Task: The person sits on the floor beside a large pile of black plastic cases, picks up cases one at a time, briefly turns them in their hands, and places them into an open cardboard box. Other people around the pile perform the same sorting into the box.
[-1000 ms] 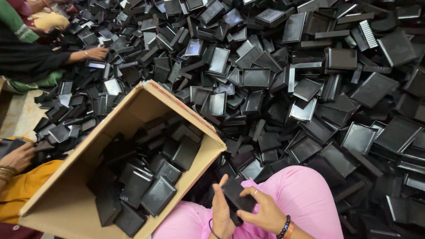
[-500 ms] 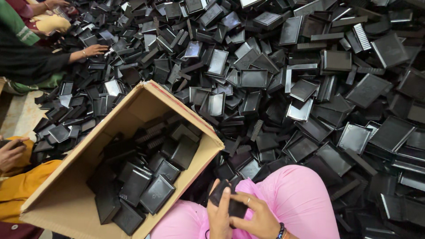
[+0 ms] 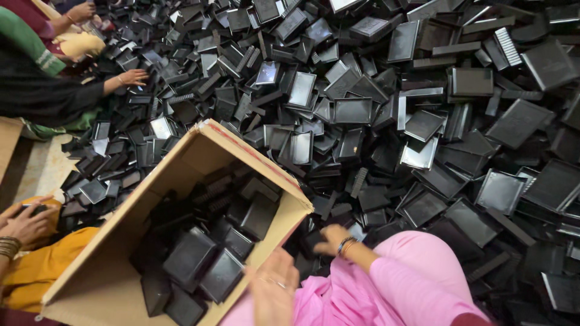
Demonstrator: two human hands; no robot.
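Observation:
I sit with pink-clad legs (image 3: 417, 284) at the edge of a huge heap of black plastic trays (image 3: 423, 121). A tilted cardboard box (image 3: 199, 151) with several black trays inside (image 3: 199, 259) lies to my left. My left hand (image 3: 272, 290) rests by the box's near wall, fingers loose, with nothing seen in it. My right hand (image 3: 332, 236), with a bracelet at the wrist, reaches into the heap just past the box's corner. Its fingers lie on a black tray (image 3: 311, 241); whether they grip it is hidden.
Other people sit along the left. One hand with a dark sleeve (image 3: 130, 77) lies on the heap, and another person's hand (image 3: 27, 220) over yellow cloth holds a small dark piece. Bare floor (image 3: 39, 169) shows at the left.
Both my hands held one black tray over my lap before. Now that tray is gone from them, the left hand is by the box and the right has reached forward into the heap.

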